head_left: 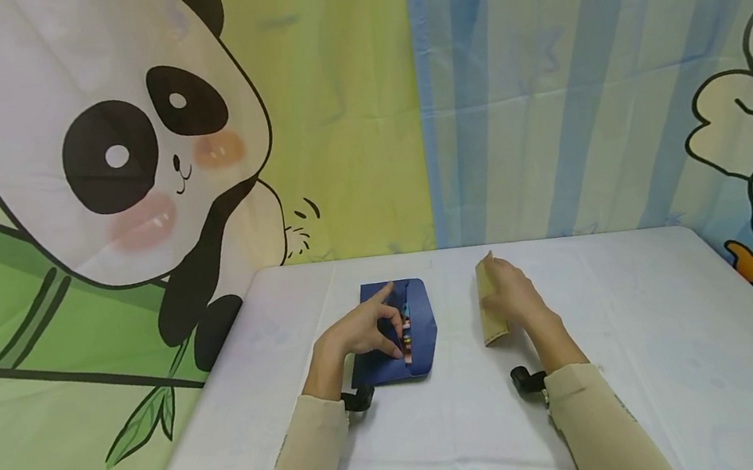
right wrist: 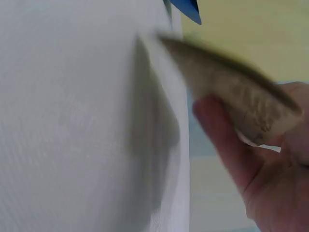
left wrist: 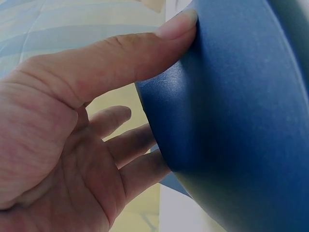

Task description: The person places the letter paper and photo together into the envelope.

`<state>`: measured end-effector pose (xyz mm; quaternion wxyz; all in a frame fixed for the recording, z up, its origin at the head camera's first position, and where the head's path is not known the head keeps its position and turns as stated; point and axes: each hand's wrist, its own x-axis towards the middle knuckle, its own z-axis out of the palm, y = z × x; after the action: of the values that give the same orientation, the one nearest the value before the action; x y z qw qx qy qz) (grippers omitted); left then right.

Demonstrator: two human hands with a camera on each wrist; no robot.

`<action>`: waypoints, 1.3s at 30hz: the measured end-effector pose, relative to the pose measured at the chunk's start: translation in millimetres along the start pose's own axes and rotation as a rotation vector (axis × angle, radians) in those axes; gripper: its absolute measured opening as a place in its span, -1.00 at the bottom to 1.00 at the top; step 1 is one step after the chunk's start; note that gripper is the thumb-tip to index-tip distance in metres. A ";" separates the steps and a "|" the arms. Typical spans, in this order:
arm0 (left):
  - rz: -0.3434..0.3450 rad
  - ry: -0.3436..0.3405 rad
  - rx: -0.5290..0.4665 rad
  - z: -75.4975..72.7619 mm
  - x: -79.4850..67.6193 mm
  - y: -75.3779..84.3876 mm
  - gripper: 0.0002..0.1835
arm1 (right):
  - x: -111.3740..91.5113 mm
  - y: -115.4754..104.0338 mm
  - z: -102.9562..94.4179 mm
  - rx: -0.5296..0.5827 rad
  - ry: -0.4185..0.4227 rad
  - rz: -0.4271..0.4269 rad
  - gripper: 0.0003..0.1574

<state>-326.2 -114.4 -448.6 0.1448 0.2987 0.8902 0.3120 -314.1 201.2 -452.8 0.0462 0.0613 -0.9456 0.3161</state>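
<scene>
A dark blue envelope (head_left: 425,332) lies on the table left of the middle, with its flap side facing right. A narrow strip of small multicoloured shapes (head_left: 407,335) shows along its opening. My left hand (head_left: 361,329) pinches the envelope's edge; in the left wrist view the thumb presses on the blue paper (left wrist: 231,106) and the other fingers pass behind it. To the right, my right hand (head_left: 518,295) grips a tan folded card (head_left: 492,323) held on edge. Brown script-like print marks its face in the right wrist view, where the card (right wrist: 241,96) is blurred and casts a shadow.
A white-covered table (head_left: 449,441) carries both things. Behind it hangs a printed cloth (head_left: 345,111) with a panda and blue stripes. Each wrist wears a small black camera mount, the left one (head_left: 359,399) close by the envelope's lower edge.
</scene>
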 end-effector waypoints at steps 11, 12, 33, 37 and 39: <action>-0.006 -0.001 -0.010 0.1 -0.2 -0.5 -0.67 | 0.7 -7.7 3.5 0.145 0.026 -0.015 -0.14; -0.004 -0.001 -0.006 0.3 -0.1 -0.7 -0.68 | 0.4 -8.2 3.8 0.156 0.029 -0.017 -0.13; -0.010 -0.002 0.013 -0.7 -0.6 0.2 -0.71 | -2.4 -24.2 15.6 0.477 -0.211 -0.035 0.16; -0.011 -0.006 0.024 -0.6 -0.4 -0.5 -0.73 | -4.6 -31.5 19.8 0.481 -0.232 -0.053 0.17; -0.010 -0.009 0.026 -0.4 0.1 -1.0 -0.73 | -5.6 -34.7 22.1 0.465 -0.234 -0.062 0.18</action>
<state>-326.8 -115.2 -449.0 0.1466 0.2975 0.8950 0.2981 -304.6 160.8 -450.6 -0.0691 0.1354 -0.8440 0.5144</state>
